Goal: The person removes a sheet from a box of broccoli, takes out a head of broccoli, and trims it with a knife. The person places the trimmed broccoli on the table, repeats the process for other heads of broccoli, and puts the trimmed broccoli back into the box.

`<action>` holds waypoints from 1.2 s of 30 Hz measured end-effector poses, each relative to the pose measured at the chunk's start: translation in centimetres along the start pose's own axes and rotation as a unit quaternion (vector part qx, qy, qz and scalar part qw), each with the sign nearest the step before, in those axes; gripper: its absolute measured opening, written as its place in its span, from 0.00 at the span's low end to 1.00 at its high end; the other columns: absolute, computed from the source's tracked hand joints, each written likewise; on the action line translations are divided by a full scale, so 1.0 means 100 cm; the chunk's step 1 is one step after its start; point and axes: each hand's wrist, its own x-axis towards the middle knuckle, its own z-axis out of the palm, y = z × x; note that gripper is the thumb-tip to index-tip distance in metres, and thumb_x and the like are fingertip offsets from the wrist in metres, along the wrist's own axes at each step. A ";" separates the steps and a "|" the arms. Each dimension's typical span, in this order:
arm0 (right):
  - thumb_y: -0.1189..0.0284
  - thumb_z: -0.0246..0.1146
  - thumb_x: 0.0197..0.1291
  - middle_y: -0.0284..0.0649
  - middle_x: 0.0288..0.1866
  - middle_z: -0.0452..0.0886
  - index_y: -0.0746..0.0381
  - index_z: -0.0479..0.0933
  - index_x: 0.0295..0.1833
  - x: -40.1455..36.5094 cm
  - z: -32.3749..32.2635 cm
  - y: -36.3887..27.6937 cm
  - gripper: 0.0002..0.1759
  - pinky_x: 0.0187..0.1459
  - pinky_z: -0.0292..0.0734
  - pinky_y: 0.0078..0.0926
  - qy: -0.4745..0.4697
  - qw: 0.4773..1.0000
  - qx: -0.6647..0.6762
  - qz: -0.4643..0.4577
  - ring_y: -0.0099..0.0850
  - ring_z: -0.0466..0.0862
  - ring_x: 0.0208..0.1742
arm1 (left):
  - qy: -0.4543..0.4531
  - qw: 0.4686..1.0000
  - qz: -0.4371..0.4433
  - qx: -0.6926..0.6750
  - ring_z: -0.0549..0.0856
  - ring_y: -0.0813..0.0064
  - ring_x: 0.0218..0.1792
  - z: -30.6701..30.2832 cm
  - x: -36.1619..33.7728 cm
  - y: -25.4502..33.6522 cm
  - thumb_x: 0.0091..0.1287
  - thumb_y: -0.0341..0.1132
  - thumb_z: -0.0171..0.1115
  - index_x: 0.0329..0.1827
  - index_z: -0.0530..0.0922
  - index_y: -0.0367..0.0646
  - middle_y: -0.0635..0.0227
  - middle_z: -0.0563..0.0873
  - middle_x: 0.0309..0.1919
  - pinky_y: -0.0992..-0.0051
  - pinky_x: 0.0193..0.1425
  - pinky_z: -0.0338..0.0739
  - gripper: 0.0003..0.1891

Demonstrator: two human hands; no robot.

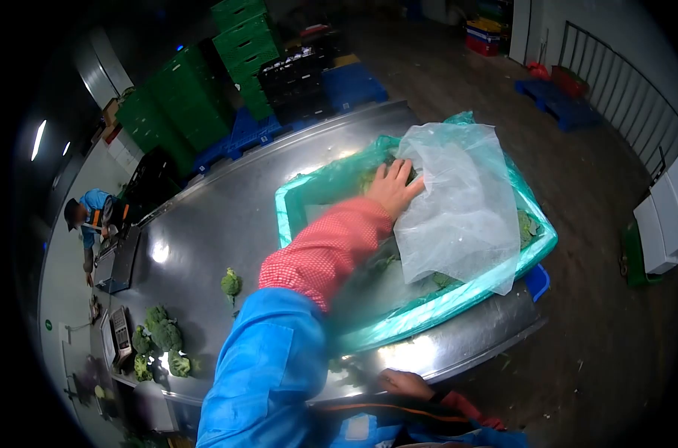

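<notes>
My left hand reaches into a crate lined with green plastic, its fingers spread over broccoli. Its thumb touches the left edge of a white translucent sheet, which covers much of the crate's right side and hangs over the near rim. More broccoli shows at the right end of the crate. Close to my body, at the table's near edge, my right hand is low, with its fingers curled; whatever they hold, if anything, is hidden.
On the metal table, one broccoli piece and several heads lie left of my sleeve, beside a scale. A co-worker is at the far left. Green crates and blue pallets stand behind.
</notes>
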 end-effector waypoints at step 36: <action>0.60 0.52 0.75 0.50 0.46 0.85 0.58 0.77 0.53 -0.013 0.089 -0.001 0.15 0.48 0.79 0.45 0.164 0.986 0.009 0.039 0.51 0.84 0.47 | -0.297 0.901 -0.261 -0.178 0.76 0.41 0.62 -0.079 -0.090 -0.018 0.40 0.58 0.80 0.79 0.56 0.67 0.43 0.69 0.65 0.48 0.65 0.74 0.59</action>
